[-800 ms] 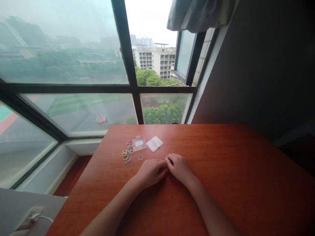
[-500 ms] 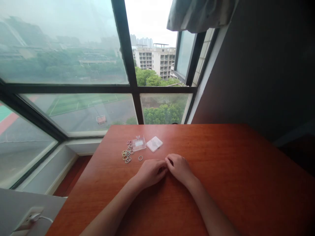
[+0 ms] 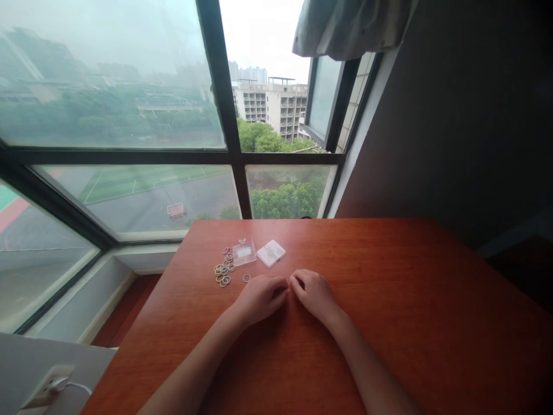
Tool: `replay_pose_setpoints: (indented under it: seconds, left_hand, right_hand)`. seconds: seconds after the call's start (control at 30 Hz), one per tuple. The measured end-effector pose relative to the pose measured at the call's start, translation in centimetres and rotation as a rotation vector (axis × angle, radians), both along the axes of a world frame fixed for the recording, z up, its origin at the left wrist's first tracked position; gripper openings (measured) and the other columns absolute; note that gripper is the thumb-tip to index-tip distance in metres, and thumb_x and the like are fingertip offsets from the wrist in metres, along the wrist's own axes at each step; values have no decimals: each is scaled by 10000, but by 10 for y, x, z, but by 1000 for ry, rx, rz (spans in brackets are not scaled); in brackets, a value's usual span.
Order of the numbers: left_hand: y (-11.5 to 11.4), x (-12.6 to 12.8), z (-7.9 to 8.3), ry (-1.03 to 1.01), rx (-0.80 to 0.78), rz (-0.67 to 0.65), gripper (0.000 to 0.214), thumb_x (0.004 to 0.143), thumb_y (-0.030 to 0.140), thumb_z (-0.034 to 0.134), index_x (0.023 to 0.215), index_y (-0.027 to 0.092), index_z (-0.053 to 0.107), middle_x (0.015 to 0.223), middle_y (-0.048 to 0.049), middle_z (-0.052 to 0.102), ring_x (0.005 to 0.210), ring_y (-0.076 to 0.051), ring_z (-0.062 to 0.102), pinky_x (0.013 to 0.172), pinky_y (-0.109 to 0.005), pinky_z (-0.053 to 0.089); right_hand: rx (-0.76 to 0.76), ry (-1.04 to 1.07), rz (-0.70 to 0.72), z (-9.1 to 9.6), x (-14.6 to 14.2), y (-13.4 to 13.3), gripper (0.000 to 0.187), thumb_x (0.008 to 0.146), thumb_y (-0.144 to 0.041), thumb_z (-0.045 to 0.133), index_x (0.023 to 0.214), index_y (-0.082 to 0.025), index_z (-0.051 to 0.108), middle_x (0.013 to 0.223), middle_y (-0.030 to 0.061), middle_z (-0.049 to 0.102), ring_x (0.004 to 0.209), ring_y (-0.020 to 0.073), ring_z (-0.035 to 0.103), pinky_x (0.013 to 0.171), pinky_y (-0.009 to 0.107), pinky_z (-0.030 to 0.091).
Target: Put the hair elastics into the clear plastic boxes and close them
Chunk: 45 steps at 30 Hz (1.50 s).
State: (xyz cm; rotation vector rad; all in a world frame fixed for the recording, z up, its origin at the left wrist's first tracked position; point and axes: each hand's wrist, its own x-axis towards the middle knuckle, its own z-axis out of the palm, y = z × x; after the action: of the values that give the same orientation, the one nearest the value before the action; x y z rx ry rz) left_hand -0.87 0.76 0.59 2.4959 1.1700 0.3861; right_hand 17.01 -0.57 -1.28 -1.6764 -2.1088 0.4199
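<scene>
My left hand [image 3: 262, 297] is over the middle of the table, its thumb and fingers closed in a pinch. Close to its fingertips, a narrow gap away, my right hand [image 3: 314, 293] is pinched in the same way. Whatever sits between the fingers of either hand is too small to make out. Just beyond the left hand lies a single light-coloured hair tie [image 3: 246, 278]. Farther left is a loose pile of hair ties [image 3: 223, 269] in several colours. Beside the pile stands an open clear plastic box [image 3: 244, 253], and a flat white square case [image 3: 271, 253] lies to its right.
The brown wooden table [image 3: 389, 276] reaches to the window at the back. A dark window frame [image 3: 239, 190] rises behind it, with a dark wall on the right. At lower left, a plug and white cable sit in a wall socket [image 3: 54, 383].
My left hand has shifted slightly left and away from me, opening a small gap between the two hands' fingertips. My right hand has hardly moved. The box, case and hair ties stay put.
</scene>
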Motion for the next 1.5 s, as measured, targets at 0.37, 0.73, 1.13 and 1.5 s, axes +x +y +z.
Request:
replay_pose_setpoints:
  seconds: [0.37, 0.73, 1.13, 1.5]
  left_hand:
    - [50, -75, 1, -5, 319, 534, 423, 818, 507, 561, 1114, 206, 583, 1204, -116, 556, 1094, -287, 545, 934, -397, 441]
    - [49, -72, -13, 105, 262, 518, 347, 823, 448, 551, 1069, 205, 523, 1313, -146, 511, 1241, -307, 463, 1056, -520, 304]
    - [79, -124, -13, -346, 216, 720, 574, 767, 620, 531, 1068, 132, 559, 1118, -144, 586, 1079, -301, 550, 897, -424, 470]
    - [62, -83, -17, -308, 76, 371, 373, 876, 476, 467, 1055, 164, 564, 1189, -120, 529, 1107, -251, 534, 972, -403, 441]
  right_hand:
    - [-72, -88, -179, 12, -27, 15, 303, 877, -453, 528, 1078, -236, 594, 1071, 77, 583, 882, 200, 586, 675, 277, 398]
    - [90, -137, -259, -1, -69, 41, 601, 838, -483, 568, 1322, -148, 444, 1320, 182, 478, 1167, 310, 402, 928, 428, 336]
    - [88, -150, -129, 1, -30, 23, 487, 816, -386, 597, 1245, -179, 496, 1276, 135, 532, 1134, 270, 455, 927, 380, 344]
    - [157, -36, -195, -10, -6, 28, 504, 825, -384, 574, 1271, -165, 493, 1232, 121, 567, 1127, 265, 487, 951, 366, 379]
